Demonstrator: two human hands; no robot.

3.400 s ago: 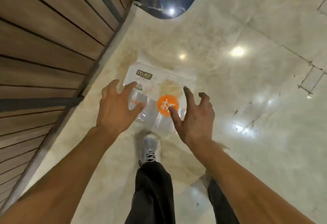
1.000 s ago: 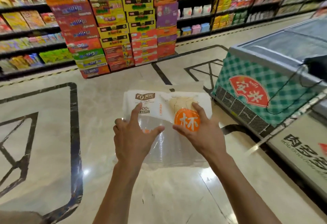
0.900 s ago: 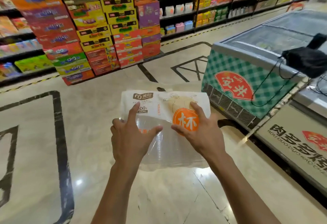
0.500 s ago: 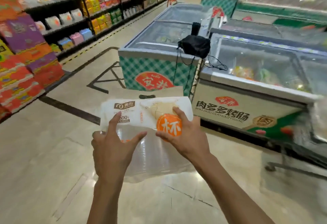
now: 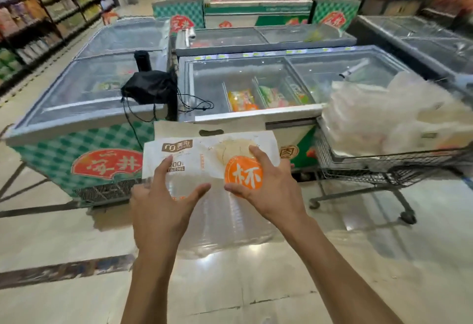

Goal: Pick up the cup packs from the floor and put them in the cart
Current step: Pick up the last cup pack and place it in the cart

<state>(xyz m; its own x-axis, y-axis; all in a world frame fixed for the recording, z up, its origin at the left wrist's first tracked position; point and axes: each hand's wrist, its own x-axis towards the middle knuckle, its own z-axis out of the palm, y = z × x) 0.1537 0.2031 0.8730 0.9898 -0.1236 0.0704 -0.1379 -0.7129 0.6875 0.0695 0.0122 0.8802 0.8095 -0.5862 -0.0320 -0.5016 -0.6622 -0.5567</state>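
One cup pack (image 5: 204,183) sits at centre frame, off the floor, gripped from both sides by the left hand (image 5: 158,206) and right hand (image 5: 268,190), fingers spread and curled around it; this looks like the carry step; next it must swing toward the one cart (image 5: 384,167) at right, over its rim, onto several blurred packs (image 5: 384,116), too smeared to count; four or so freezers (image 5: 84,98) stand behind.

Cart (image 5: 378,167) right of held cup pack (image 5: 204,160), freezers (image 5: 245,88) behind.
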